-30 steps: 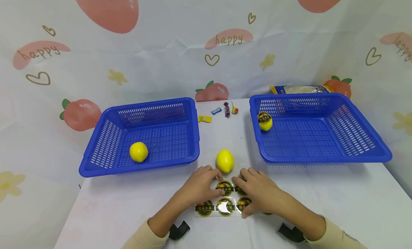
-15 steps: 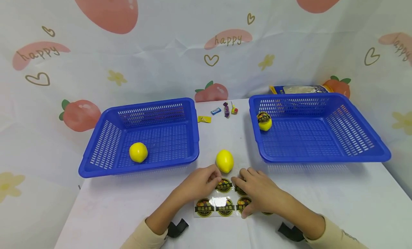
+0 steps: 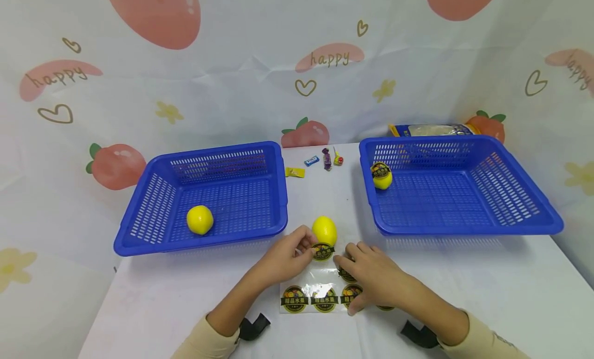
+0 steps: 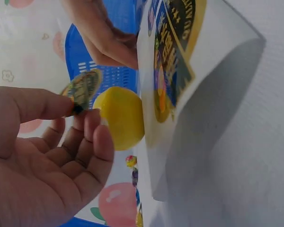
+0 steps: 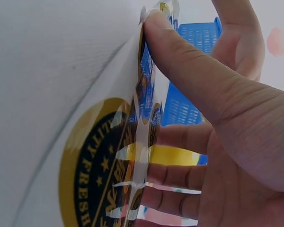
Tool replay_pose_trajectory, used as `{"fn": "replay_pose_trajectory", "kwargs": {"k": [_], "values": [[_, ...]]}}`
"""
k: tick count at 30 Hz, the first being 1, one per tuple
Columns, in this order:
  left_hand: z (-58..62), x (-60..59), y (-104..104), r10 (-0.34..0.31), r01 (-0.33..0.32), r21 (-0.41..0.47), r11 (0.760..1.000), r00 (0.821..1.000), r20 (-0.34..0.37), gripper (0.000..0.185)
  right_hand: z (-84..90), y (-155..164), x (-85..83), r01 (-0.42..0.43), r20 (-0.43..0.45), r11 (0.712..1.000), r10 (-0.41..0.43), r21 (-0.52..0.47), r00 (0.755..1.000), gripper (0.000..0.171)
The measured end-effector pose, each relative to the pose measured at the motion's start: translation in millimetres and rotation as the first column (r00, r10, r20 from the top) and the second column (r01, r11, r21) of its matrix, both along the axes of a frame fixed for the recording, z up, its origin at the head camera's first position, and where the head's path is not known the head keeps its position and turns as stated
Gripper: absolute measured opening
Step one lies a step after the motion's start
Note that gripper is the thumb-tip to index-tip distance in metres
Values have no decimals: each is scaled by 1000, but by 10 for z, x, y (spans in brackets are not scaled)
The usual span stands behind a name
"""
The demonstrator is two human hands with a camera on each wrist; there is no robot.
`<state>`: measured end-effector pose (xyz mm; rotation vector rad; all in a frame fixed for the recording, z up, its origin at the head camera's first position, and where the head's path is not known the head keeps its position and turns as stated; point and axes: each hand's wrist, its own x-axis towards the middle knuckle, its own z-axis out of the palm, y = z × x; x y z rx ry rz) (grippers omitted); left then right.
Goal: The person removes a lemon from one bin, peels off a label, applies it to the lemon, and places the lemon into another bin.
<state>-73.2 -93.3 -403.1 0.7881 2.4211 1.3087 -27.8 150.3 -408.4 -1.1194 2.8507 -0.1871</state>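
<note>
Tabletop (image 3: 464,276): white, carries all items.
Left blue basket (image 3: 153,214): holds one plain lemon (image 3: 200,219).
Right blue basket (image 3: 529,204): holds one labelled lemon (image 3: 381,176).
Sticker sheet (image 3: 315,297): flat near front edge, between the hands.
Right hand (image 3: 371,281): grip relaxed, fingers extended, pressing sheet down.
Left hand (image 3: 285,258): grip closed, thumb and fingertips pinching round sticker (image 3: 322,251), lifted off sheet.
Loose lemon (image 3: 324,230): on tabletop between baskets, just behind pinched sticker.

Staged tabletop set: strawberry-print backdrop (image 3: 297,65), white table (image 3: 464,287), two blue baskets (image 3: 153,235).
</note>
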Motion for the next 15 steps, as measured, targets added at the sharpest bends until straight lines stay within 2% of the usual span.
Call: {"fn": "replay_pose_trajectory", "kwargs": {"k": [7, 15], "values": [[-45, -28, 42, 50, -50, 111, 993, 999, 5, 13, 15, 17, -11, -8, 17, 1000, 8, -14, 1000, 96], [-137, -95, 102, 106, -118, 234, 965, 992, 63, 10, 93, 79, -60, 44, 143, 992, -27, -118, 989, 68]]}}
